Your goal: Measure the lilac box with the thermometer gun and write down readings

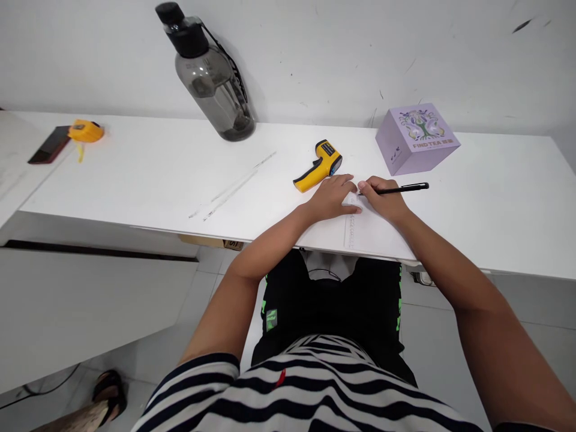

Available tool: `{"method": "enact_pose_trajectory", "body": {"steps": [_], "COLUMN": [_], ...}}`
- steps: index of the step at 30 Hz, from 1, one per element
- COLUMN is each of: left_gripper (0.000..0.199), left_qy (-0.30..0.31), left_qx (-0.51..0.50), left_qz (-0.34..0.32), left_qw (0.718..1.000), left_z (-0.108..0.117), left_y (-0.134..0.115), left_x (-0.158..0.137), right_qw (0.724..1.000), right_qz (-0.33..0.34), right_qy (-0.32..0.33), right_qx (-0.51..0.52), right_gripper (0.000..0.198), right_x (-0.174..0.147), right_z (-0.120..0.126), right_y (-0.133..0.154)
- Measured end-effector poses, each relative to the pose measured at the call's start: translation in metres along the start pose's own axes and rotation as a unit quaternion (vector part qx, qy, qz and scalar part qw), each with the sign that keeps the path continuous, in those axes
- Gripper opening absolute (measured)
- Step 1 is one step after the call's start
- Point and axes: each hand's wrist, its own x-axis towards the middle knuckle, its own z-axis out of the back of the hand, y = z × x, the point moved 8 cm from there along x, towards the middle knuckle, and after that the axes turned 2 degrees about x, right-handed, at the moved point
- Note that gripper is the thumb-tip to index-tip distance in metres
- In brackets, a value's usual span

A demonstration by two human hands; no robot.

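White paper (380,234) (faintly marked down its left) is lying at the near edge of the table (504,210); the left hand (330,198) is resting there, fingers apart; the right hand (387,199) is clamping a slim black pen (405,188); tabletop is extending rightward.

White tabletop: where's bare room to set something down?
Bare: the stretch between tape measure and bottle, and the right end beyond the purple box and pen. Crowded: around the paper, where left hand, right hand and yellow gun-shaped device sit close.
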Motion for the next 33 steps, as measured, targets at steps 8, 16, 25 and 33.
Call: {"method": "enact_pose_trajectory", "body": {"steps": [8,16,25,33], "left_gripper": [0.051,0.042,0.071,0.057], "left_qy": [-0.011,-0.124,-0.116,-0.079], "left_qx": [0.001,0.092,0.157,0.145], "left_qz": [-0.010,-0.006,0.278,0.321], "left_qw": [1.000,0.988,0.941,0.932], "left_z": [0.003,0.029,0.058,0.055], "left_y": [-0.002,-0.001,0.062,0.059], "left_x": [-0.001,-0.001,-0.024,-0.024], "right_qw": [1.000,0.977,0.979,0.952], "right_qz": [0.008,0.047,-0.015,0.096], "right_qy": [-0.003,-0.198,-0.155,-0.264], "right_qx": [0.011,-0.067,-0.128,-0.123], "right_gripper": [0.067,0.039,0.036,0.030], "right_x": [0.001,-0.003,0.005,-0.004], "right_z": [0.000,0.024,0.012,0.042], "right_y": [-0.006,-0.012,-0.033,-0.014]}}
